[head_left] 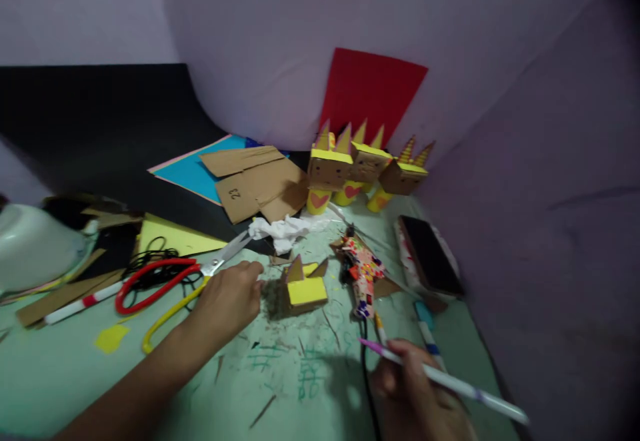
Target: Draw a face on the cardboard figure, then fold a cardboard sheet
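Observation:
My left hand [227, 300] rests on the green table [150, 388], fingers curled against the left side of a small cardboard box with a yellow top and two pointed ears [303, 288]. My right hand [417, 394] at the bottom right holds a white pen with a purple tip [440, 376], the tip pointing left, a little below and to the right of the box. A glue gun covered in colourful stickers [363, 271] lies just right of the box.
Red-handled scissors [173, 276] and a white marker [80, 306] lie to the left. Three finished eared boxes on yellow cups [365, 168] stand at the back by a red sheet [370, 91]. Cardboard pieces [260, 181], crumpled tissue [280, 230], a phone [430, 254], a white bowl [35, 244].

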{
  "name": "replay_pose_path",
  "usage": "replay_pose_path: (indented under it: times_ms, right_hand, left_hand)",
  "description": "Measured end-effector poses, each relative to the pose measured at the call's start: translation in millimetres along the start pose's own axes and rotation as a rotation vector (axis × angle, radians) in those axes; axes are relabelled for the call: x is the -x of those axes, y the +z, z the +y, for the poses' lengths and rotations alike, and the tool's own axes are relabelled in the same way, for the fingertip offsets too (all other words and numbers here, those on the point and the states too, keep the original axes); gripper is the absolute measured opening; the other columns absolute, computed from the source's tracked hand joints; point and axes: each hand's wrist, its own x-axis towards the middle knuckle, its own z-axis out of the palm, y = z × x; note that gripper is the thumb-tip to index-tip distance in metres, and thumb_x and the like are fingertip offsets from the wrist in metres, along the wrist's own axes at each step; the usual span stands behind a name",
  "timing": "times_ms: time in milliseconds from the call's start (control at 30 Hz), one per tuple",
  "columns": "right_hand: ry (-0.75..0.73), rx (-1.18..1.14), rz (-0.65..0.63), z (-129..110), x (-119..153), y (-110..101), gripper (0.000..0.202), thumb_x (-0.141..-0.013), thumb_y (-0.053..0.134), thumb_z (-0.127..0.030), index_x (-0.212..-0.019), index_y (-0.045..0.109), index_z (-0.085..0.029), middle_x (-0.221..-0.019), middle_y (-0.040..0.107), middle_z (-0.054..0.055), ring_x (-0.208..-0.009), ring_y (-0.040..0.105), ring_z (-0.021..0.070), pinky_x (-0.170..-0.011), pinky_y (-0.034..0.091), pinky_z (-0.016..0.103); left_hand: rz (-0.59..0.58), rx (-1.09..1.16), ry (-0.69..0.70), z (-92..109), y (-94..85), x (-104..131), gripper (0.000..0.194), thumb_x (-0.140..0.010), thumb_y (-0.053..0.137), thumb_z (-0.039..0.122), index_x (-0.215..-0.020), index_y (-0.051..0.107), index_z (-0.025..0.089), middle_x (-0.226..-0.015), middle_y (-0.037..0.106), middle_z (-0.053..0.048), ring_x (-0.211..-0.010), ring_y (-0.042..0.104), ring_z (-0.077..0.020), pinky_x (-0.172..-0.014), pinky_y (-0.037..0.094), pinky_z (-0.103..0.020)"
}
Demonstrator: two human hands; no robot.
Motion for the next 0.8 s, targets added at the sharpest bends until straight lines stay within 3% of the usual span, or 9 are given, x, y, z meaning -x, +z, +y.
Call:
replay_pose_path:
  times_ms: [100, 167, 267, 367, 467, 633, 800]
  right_hand:
    - [0.094, -0.129, 0.047, -4, 5, 27, 0.025, -0.085, 0.062, -0.046, -0.085, 0.07, -0.022, -0.052, 0.06, -0.001, -0.047, 0.056, 0.0131, -0.045, 0.045, 0.021]
    - [0.169, -0.185, 0.072, -5, 11, 37, 0.026, -0.083, 0.064, -0.048, -0.088, 0.066, -0.023, -0.053, 0.061, -0.001, -0.049, 0.056, 0.0129, -0.046, 0.045, 0.021]
    - [0.152, -0.161, 0.147, -9, 24, 45, 0.021, -0.082, 0.067, -0.043, -0.083, 0.061, -0.023, -0.056, 0.06, -0.003, -0.05, 0.055, 0.0118, -0.047, 0.043, 0.019]
    - [-0.067, -0.095, 0.162, -13, 34, 51, 0.017, -0.083, 0.067, -0.038, -0.077, 0.061, -0.024, -0.061, 0.058, -0.003, -0.052, 0.052, 0.0107, -0.048, 0.038, 0.02]
    - [-0.228, -0.094, 0.127, -13, 37, 55, 0.013, -0.086, 0.063, -0.034, -0.077, 0.06, -0.025, -0.061, 0.056, -0.004, -0.054, 0.051, 0.0108, -0.049, 0.036, 0.021]
    - [-0.245, -0.11, 0.08, -10, 38, 52, 0.007, -0.088, 0.06, -0.028, -0.081, 0.059, -0.025, -0.063, 0.055, -0.004, -0.057, 0.054, 0.0117, -0.051, 0.038, 0.022]
    - [-0.27, -0.12, 0.04, -9, 37, 53, 0.004, -0.087, 0.06, -0.025, -0.084, 0.059, -0.026, -0.064, 0.057, -0.004, -0.057, 0.055, 0.0114, -0.051, 0.039, 0.021]
  left_hand:
    - [-0.041, 0.062, 0.001, -4, -12.1, 4, 0.012, -0.072, 0.052, 0.017, -0.062, 0.058, 0.022, -0.055, 0.057, -0.003, -0.055, 0.055, -0.0218, -0.054, 0.034, -0.029]
    - [-0.182, 0.313, -0.055, -2, -22.7, 13, 0.011, -0.071, 0.057, 0.024, -0.061, 0.057, 0.022, -0.046, 0.047, 0.003, -0.044, 0.045, -0.0157, -0.046, 0.029, -0.024]
    - [-0.44, 0.761, -0.154, 15, -29.2, 34, 0.021, -0.071, 0.065, 0.042, -0.066, 0.063, 0.021, -0.049, 0.052, 0.003, -0.04, 0.044, -0.0119, -0.039, 0.032, -0.021]
    - [-0.431, 0.988, -0.236, 37, -18.8, 50, 0.03, -0.068, 0.071, 0.046, -0.059, 0.061, 0.018, -0.041, 0.042, 0.006, -0.034, 0.033, -0.0054, -0.035, 0.025, -0.016]
    - [-0.397, 1.173, -0.373, 50, -2.3, 56, 0.034, -0.063, 0.078, 0.045, -0.059, 0.058, 0.017, -0.038, 0.042, 0.008, -0.03, 0.029, -0.0028, -0.031, 0.022, -0.014]
    - [-0.412, 1.417, -0.525, 53, 8.2, 51, 0.04, -0.055, 0.085, 0.045, -0.066, 0.061, 0.015, -0.041, 0.054, 0.005, -0.028, 0.038, -0.0043, -0.027, 0.031, -0.013]
    - [-0.447, 1.444, -0.507, 57, 5.1, 51, 0.04, -0.054, 0.086, 0.043, -0.065, 0.061, 0.013, -0.048, 0.063, 0.001, -0.027, 0.042, -0.0036, -0.026, 0.033, -0.012]
